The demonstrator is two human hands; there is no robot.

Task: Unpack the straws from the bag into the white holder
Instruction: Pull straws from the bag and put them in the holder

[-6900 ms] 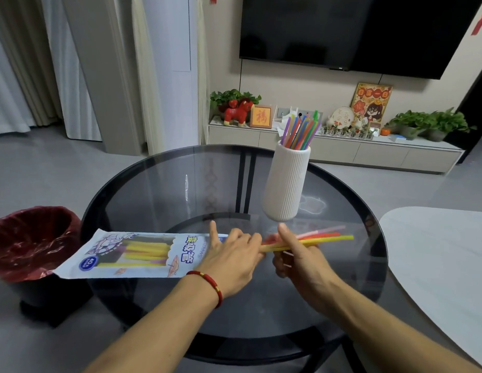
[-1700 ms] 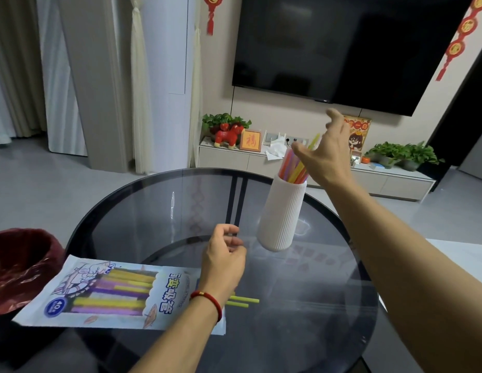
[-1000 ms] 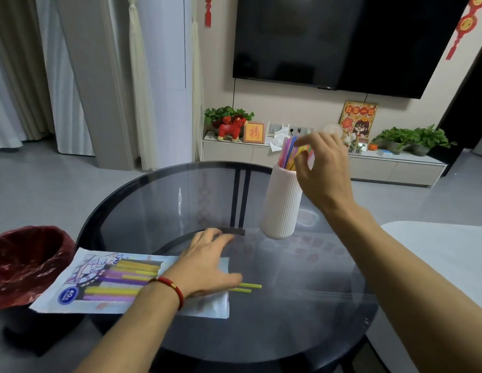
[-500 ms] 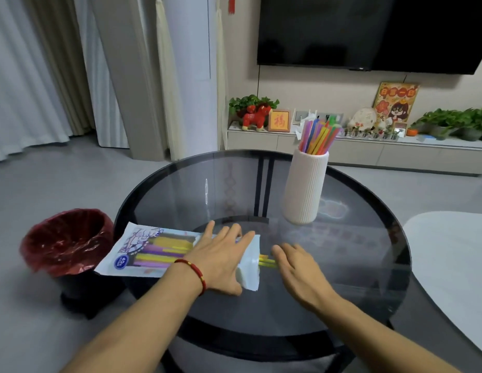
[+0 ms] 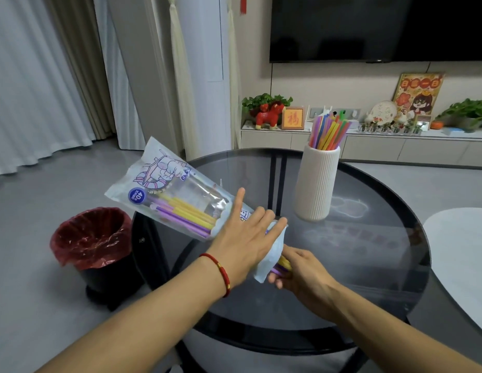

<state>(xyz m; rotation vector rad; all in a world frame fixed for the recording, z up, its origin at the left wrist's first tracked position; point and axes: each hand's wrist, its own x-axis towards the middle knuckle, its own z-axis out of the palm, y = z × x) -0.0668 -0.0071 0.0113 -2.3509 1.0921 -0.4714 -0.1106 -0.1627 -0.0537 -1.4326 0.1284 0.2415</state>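
The straw bag [image 5: 170,189], clear plastic with a printed header, is lifted off the table and tilted, its closed end up and to the left. Yellow and purple straws [image 5: 186,214] lie inside it. My left hand [image 5: 242,238] grips the bag near its open lower end. My right hand [image 5: 296,270] is just below that opening, closed on the yellow and purple straw ends [image 5: 283,265] sticking out. The white ribbed holder [image 5: 316,184] stands upright on the glass table, farther right, with several coloured straws [image 5: 328,131] in it.
The round dark glass table [image 5: 369,251] carries the holder. A bin with a red liner [image 5: 92,238] stands on the floor to the left. A pale table edge [image 5: 460,259] is at the right. A TV and a low cabinet with ornaments are behind.
The bag lay flat on the table under my left hand; now it is raised and tilted. My right hand has moved from the table to the straw ends at the bag's mouth.
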